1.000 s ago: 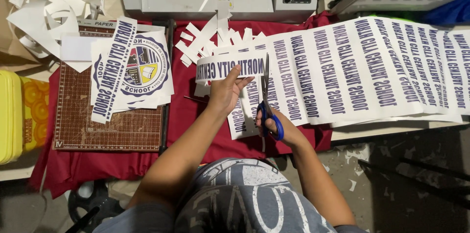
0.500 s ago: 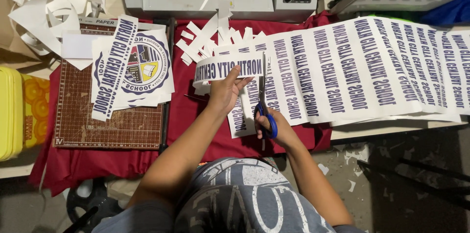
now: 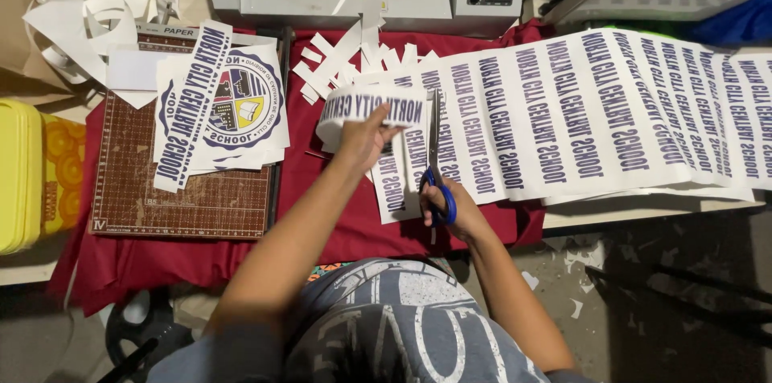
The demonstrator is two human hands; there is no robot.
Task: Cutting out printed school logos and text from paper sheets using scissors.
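Cutting banner (image 3: 579, 109) with scissors (image 3: 437, 166) gripped in my right hand (image 3: 454, 210); left hand (image 3: 366, 133) pinches curled strip (image 3: 362, 103), on red cloth (image 3: 322, 198).

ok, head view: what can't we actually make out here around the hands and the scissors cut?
- Left hand: fingers tucked under the curled paper strip, so the grip is hidden.
- Right hand: fingers inside the blue handles of the scissors.
- Blades: thin and edge-on, so how far they are open is unclear.
- Printed sheet: cut off by the right edge.
- Yellow box: cut off by the left edge.
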